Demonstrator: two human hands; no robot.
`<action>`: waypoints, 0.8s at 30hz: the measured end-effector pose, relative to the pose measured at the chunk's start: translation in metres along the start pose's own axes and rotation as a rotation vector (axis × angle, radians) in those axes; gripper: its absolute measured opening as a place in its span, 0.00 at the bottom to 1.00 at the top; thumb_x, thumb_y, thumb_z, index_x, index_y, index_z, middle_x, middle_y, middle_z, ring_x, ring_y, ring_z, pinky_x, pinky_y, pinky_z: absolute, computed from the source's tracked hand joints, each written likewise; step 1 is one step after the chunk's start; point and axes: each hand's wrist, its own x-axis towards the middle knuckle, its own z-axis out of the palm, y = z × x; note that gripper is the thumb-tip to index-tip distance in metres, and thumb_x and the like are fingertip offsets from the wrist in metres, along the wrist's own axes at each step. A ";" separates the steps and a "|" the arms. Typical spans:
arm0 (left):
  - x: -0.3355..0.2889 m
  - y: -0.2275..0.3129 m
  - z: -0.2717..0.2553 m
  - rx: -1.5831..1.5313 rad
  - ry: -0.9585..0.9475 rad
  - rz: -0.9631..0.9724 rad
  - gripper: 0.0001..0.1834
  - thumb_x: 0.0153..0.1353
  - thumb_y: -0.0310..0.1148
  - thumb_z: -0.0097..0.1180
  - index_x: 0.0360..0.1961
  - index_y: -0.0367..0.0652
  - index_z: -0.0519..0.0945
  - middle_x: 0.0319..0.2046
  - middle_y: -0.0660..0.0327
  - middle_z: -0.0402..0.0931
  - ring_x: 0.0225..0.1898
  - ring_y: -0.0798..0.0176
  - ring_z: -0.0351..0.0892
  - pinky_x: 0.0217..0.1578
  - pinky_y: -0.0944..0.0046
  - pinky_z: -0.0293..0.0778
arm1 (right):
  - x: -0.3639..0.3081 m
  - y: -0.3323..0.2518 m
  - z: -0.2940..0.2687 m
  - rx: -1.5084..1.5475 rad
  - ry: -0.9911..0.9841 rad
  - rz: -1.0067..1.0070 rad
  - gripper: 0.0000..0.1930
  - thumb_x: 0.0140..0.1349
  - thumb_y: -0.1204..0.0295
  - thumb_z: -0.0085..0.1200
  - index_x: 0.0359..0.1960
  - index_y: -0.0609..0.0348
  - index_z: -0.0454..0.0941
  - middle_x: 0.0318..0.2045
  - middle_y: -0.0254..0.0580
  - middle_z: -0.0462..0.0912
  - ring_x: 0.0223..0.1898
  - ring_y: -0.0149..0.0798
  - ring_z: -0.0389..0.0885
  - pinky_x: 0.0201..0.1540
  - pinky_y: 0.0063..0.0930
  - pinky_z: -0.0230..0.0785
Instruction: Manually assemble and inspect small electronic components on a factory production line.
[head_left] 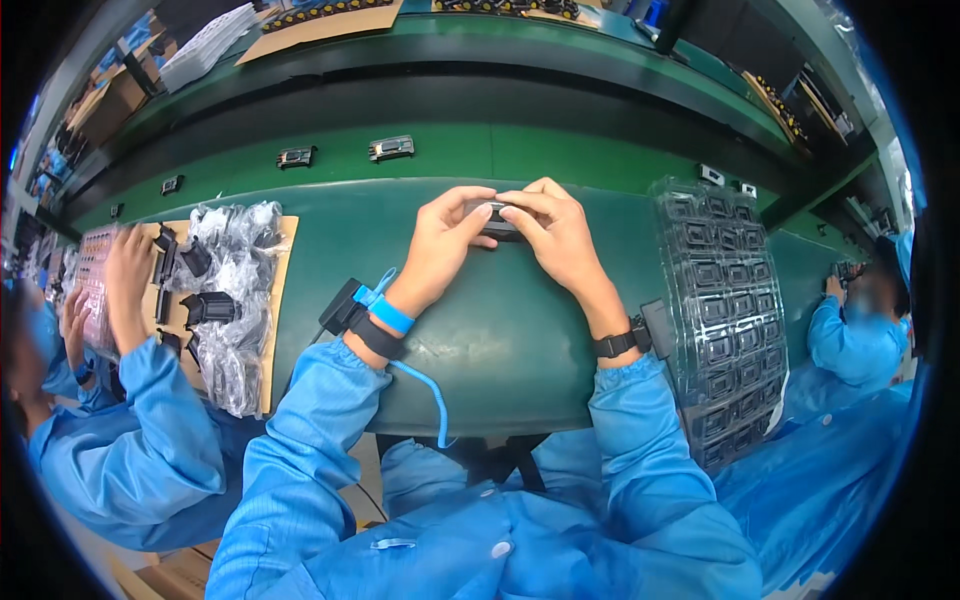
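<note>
Both my hands meet over the far middle of the green table, closed on a small black plastic housing [503,229]. My left hand [446,235] grips its left end, with the thumb on top. From the other side, my right hand [556,232] holds the right end, its thumb pressing on the upper face. Fingers cover much of the part, so its details are hidden. A blue wrist strap [388,312] with a coiled cord circles my left wrist, and a black band [618,343] sits on my right.
A clear blister tray [722,300] stands right of my arm. On the left, cardboard [283,300] bears bagged parts [232,350] and black housings [210,308]. Small assemblies [391,148] line the green strip behind. Co-workers sit on both sides; one's hand [128,270] reaches over the cardboard.
</note>
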 end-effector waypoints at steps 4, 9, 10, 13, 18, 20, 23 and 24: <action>0.001 0.004 0.000 -0.048 0.014 -0.002 0.16 0.75 0.28 0.55 0.61 0.35 0.77 0.49 0.56 0.84 0.49 0.64 0.85 0.47 0.63 0.86 | -0.003 0.008 -0.002 0.080 0.028 0.008 0.13 0.68 0.75 0.62 0.53 0.62 0.87 0.39 0.40 0.81 0.31 0.30 0.77 0.36 0.27 0.72; 0.005 0.004 0.000 -0.060 -0.025 -0.017 0.16 0.75 0.28 0.56 0.60 0.36 0.78 0.48 0.59 0.85 0.48 0.67 0.85 0.48 0.63 0.85 | -0.005 0.021 0.001 0.232 0.064 0.052 0.13 0.68 0.76 0.62 0.53 0.62 0.86 0.38 0.37 0.83 0.30 0.26 0.75 0.36 0.25 0.72; 0.005 0.005 0.000 -0.057 -0.030 -0.019 0.16 0.75 0.28 0.56 0.60 0.36 0.78 0.48 0.59 0.85 0.48 0.67 0.85 0.48 0.63 0.85 | -0.005 0.023 0.001 0.235 0.069 0.056 0.14 0.68 0.76 0.61 0.54 0.63 0.86 0.37 0.36 0.83 0.31 0.25 0.75 0.36 0.24 0.72; 0.006 0.001 -0.006 -0.053 -0.014 -0.033 0.14 0.75 0.29 0.57 0.59 0.38 0.79 0.47 0.60 0.85 0.48 0.68 0.85 0.48 0.64 0.84 | -0.003 0.021 0.003 0.300 0.057 0.082 0.14 0.68 0.78 0.61 0.55 0.65 0.84 0.37 0.32 0.82 0.33 0.22 0.74 0.38 0.21 0.71; 0.007 -0.001 -0.009 -0.026 -0.066 0.042 0.17 0.75 0.31 0.57 0.61 0.38 0.78 0.47 0.59 0.86 0.47 0.68 0.85 0.49 0.65 0.82 | -0.005 0.021 0.010 0.497 0.036 0.144 0.16 0.69 0.80 0.61 0.57 0.67 0.82 0.41 0.33 0.83 0.40 0.24 0.78 0.47 0.20 0.74; 0.006 0.003 -0.005 -0.021 -0.044 0.023 0.19 0.75 0.32 0.57 0.64 0.37 0.76 0.48 0.58 0.86 0.48 0.66 0.85 0.49 0.65 0.82 | -0.003 0.021 0.009 0.515 0.097 0.124 0.15 0.71 0.79 0.60 0.58 0.65 0.83 0.42 0.33 0.86 0.42 0.24 0.81 0.48 0.20 0.74; 0.003 0.008 -0.003 -0.011 -0.010 0.002 0.26 0.75 0.34 0.58 0.69 0.37 0.69 0.52 0.50 0.85 0.51 0.60 0.87 0.49 0.63 0.83 | 0.015 0.027 -0.009 0.441 0.280 0.162 0.14 0.72 0.75 0.60 0.57 0.64 0.84 0.41 0.32 0.87 0.40 0.23 0.80 0.42 0.19 0.71; 0.003 0.007 -0.004 0.004 0.018 -0.009 0.26 0.75 0.34 0.58 0.70 0.36 0.69 0.53 0.48 0.84 0.51 0.58 0.87 0.48 0.63 0.83 | 0.024 0.031 -0.021 0.394 0.318 0.179 0.13 0.72 0.78 0.60 0.56 0.67 0.84 0.42 0.36 0.87 0.41 0.24 0.80 0.47 0.21 0.74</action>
